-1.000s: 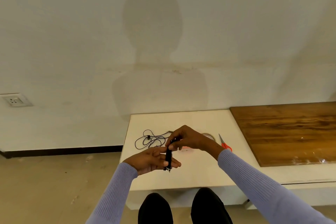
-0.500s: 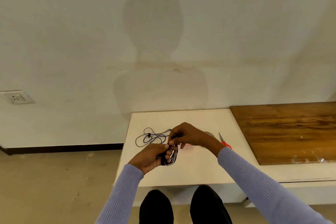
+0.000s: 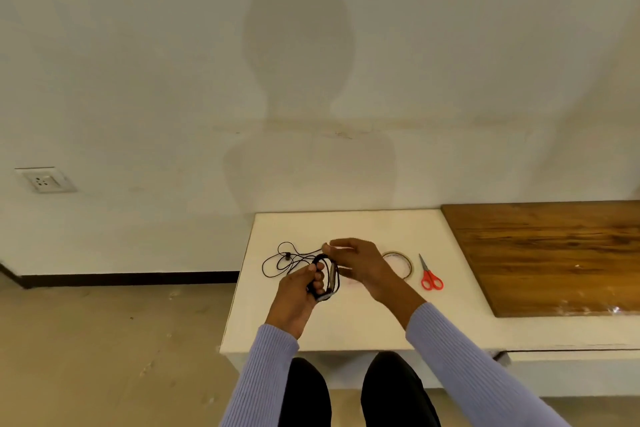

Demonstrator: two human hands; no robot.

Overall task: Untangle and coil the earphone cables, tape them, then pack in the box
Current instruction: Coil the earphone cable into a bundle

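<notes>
— Black cable, was that what the left hand (image 3: pixel 300 291) held in the head view?

— Yes. Its fingers were curled round a coil of earphone cable (image 3: pixel 325 277), loops standing upright over the white table (image 3: pixel 346 329), with a small grey piece at the coil's lower edge.

— And the right hand (image 3: pixel 356 262)?

— It was just beside the coil, on its right, raised above the table. Its thumb and forefinger pinched a thin strand near the top of the coil; the other fingers were loosely bent. Whether the strand ran into the coil I could not tell for certain.

— Was all the cable wound?

— No. A loose tangle of cable (image 3: pixel 284 260) lay flat on the table beyond the left hand, with a small earbud within it.

— What else lay on the table?

— A roll of clear tape (image 3: pixel 403 262) lay flat, partly hidden behind the right wrist, and red-handled scissors (image 3: pixel 429 276) lay just to its right, blades pointing away from the person. A brown wooden board (image 3: pixel 554 253) covered the right part of the surface. Lilac ribbed sleeves (image 3: pixel 478 371) covered both forearms, and dark trousers showed below the table edge. A wall socket (image 3: pixel 43 180) sat far to the left.
</notes>
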